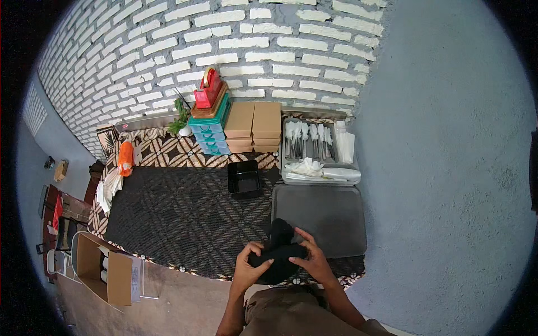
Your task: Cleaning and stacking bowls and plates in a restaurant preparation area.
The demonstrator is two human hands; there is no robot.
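A soft black cloth item [281, 259], bunched or folded so that its exact kind cannot be made out, is held close to my body at the table's front edge. Its left side is gripped between the thumb and curled fingers of my left hand [247, 267]. On the opposite side, my right hand [314, 261] pinches it with the thumb on top, while the index finger stretches toward the upper flap. Just beyond the cloth lies a flat dark grey tray [330, 215], partly under the upper flap in view. A small black open box [244, 178] stands farther back.
At the back are cardboard boxes [253, 120], teal drawers [210, 131] topped by a red tape dispenser [208, 92], and a grey organiser [322, 178] with wrapped utensils. An orange roll [125, 159] lies left. A carton [95, 274] stands left of the table; a wall is right.
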